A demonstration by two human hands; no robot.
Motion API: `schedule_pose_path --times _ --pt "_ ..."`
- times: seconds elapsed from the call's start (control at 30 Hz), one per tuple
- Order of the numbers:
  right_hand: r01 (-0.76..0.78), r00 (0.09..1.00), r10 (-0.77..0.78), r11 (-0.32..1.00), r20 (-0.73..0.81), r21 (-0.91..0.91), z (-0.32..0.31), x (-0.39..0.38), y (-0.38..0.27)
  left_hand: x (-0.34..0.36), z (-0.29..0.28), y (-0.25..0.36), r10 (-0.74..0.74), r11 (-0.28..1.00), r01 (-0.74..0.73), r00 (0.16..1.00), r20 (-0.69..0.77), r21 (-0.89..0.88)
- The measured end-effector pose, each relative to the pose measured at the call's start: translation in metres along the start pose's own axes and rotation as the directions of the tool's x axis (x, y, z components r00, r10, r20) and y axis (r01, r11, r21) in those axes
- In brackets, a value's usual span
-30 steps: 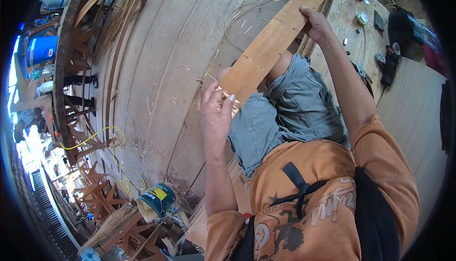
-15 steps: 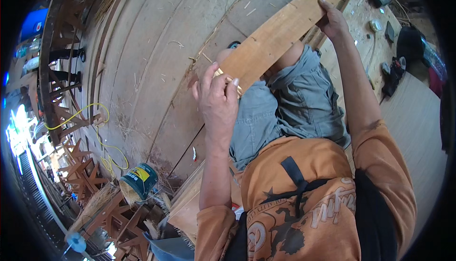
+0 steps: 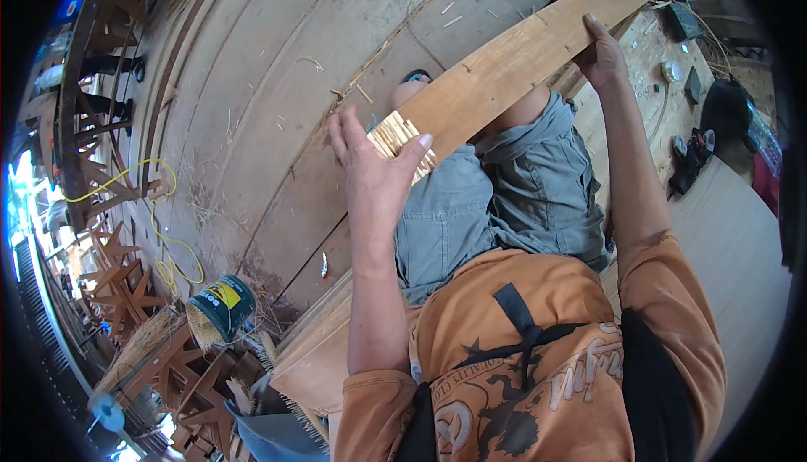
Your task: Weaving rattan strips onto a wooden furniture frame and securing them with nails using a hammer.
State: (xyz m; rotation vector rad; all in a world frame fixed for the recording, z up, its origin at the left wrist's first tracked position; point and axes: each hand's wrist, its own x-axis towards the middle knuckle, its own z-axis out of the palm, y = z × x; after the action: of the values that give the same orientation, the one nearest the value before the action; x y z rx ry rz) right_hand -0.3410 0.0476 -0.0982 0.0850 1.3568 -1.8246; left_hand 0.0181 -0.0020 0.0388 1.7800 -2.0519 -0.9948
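Observation:
A long, slightly curved wooden board (image 3: 521,50) slants across my knees, rising to the upper right. Small dark marks dot its face. Across its near end lies a tight row of short, pale sticks (image 3: 395,136). My left hand (image 3: 370,168) is at this end, fingers stretched out and apart beyond the sticks. Its thumb rests on the edge of the row, and part of the sticks is hidden by the hand. Farther up, my right hand (image 3: 603,58) grips the board's right edge, its thumb on the upper face and its fingers hidden beneath.
Bits of stick lie on the floor (image 3: 252,92). At the lower left are a green bucket (image 3: 225,306), a yellow cord (image 3: 155,235) and brown wooden stars (image 3: 126,290). To the right, a worktop (image 3: 647,84) carries small dark blocks and a round tin (image 3: 670,72).
My left fingers have straightened and spread away from the board's end, uncovering more of the stick row. The board and my right hand appear slightly farther right.

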Motion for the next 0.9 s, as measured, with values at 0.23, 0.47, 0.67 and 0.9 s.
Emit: schedule_pose_path --times 0.23,0.47,0.67,0.9 --pt "0.002 1.0 -0.003 1.0 -0.012 -0.007 -0.009 0.002 -0.005 0.009 -0.003 0.01 0.035 0.984 -0.039 0.999 0.028 0.171" --pt "-0.068 0.988 0.058 0.995 -0.14 -0.066 0.009 -0.043 0.005 0.036 -0.01 -0.007 -0.002 0.992 -0.042 0.933 0.361 0.116" --pt "0.224 0.858 -0.479 0.674 -0.186 -0.704 -0.109 -0.079 -0.017 0.046 -0.013 -0.015 -0.028 1.0 0.025 0.908 0.418 0.011" --pt "0.229 0.807 -0.569 0.056 0.157 -0.972 -0.22 -0.022 -0.031 0.043 -0.014 -0.007 -0.066 0.995 0.033 0.931 0.359 0.095"
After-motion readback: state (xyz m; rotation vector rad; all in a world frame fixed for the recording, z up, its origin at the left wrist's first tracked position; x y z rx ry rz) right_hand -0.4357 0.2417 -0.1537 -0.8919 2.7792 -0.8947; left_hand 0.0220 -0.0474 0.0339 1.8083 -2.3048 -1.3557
